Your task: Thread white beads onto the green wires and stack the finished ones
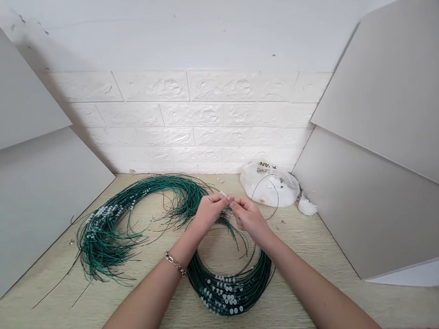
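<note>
My left hand (pixel 209 213) and my right hand (pixel 249 218) meet fingertip to fingertip above the table, both pinching a thin dark cord (pixel 277 196). The cord arcs out to the right of my right hand. A few small white beads (pixel 223 193) show just beyond my left fingertips. Below my hands lies a round coil of dark green cords (pixel 197 280) with rows of round white beads (pixel 229 299). To the left, a curved bundle of loose green cords (pixel 106 253) also carries white beads. The cord's exact grip between my fingertips is hidden.
A clear plastic bag (pixel 269 184) of white pieces rests against the back wall, with a small white lump (pixel 307 206) beside it. Grey panels (pixel 386 209) flank the wooden table (pixel 304 278) on both sides. White brick-pattern wall (pixel 175 112) closes the back.
</note>
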A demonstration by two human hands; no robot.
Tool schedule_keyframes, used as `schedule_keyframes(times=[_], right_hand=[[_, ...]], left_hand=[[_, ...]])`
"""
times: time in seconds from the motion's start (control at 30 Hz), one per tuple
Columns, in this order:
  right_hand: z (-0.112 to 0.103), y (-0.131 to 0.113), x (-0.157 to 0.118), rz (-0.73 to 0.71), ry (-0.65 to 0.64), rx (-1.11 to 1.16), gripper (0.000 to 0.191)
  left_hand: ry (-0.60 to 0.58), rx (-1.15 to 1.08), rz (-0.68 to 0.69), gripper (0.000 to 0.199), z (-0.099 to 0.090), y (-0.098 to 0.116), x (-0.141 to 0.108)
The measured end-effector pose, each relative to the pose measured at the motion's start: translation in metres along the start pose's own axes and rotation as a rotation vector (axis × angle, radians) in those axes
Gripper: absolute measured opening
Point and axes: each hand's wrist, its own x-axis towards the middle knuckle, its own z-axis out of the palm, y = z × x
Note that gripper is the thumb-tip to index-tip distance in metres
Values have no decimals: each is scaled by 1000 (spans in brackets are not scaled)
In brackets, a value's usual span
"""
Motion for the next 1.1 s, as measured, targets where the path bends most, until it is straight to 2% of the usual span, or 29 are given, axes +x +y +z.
schedule_keyframes(times=[0.13,0.27,0.37,0.47,0.57,0.67,0.83,1.1], right_hand=[[-3,-2,-1,23,-92,-63,26],[-9,-8,-5,148,-263,-145,14],[-12,-9,-5,204,-344,-191,11],[-10,-5,-3,140,-297,-147,14],[-6,-1,-1,43,-213,-62,23],[-4,2,0,27,-175,-36,30],[-4,2,-2,15,-208,-69,29],[-3,1,-2,30,-215,-86,27]], left_hand=[[23,-77,22,32,-3,0,1],[84,-154,15,36,-7,1,3],[96,-111,0,37,-8,1,3],[93,-14,17,32,-5,2,2],[36,39,30,34,-1,3,-2],[21,30,22,33,0,2,-2],[140,-107,-11,41,-7,0,3],[106,-207,-63,29,-13,1,6]])
